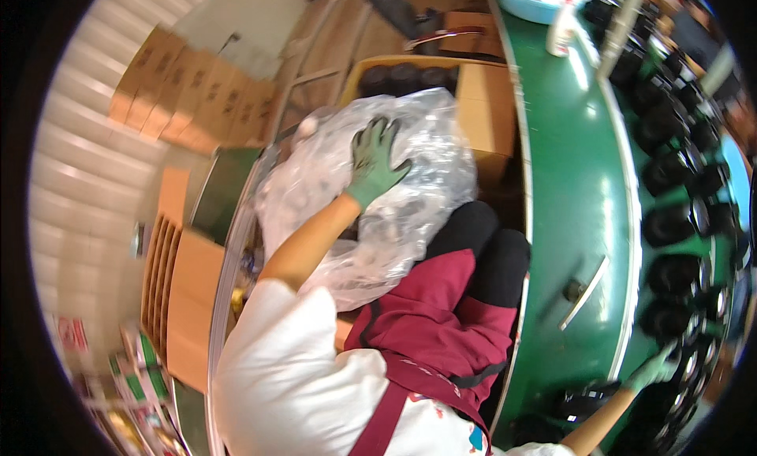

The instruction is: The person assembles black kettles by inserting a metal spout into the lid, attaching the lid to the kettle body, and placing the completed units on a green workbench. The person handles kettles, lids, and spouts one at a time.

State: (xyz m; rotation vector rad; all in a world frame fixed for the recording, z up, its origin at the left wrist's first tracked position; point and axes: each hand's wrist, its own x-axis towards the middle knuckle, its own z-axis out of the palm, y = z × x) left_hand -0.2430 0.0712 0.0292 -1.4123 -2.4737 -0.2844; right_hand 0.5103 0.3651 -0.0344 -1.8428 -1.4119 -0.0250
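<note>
My left hand [377, 162], in a green glove with dark fingertips, lies with fingers spread on a large crumpled clear plastic bag [315, 188]. What is under the plastic is hard to make out. Far off to the lower right, my right hand [654, 367], in a similar pale green glove, reaches to the row of glossy black rounded parts [674, 318]. Its fingertips are at one of them; whether they grip it is not clear. Another black glossy part [583, 401] lies on the green bench beside my right forearm.
Along my right runs the green bench [564, 188], with a pale strip [585, 293], a white spray bottle [561, 30] and a blue basin [528, 8]. Ahead stands a yellow crate [359, 71] of dark round things beside a cardboard box [482, 101]. Stacked cartons [185, 85] stand left.
</note>
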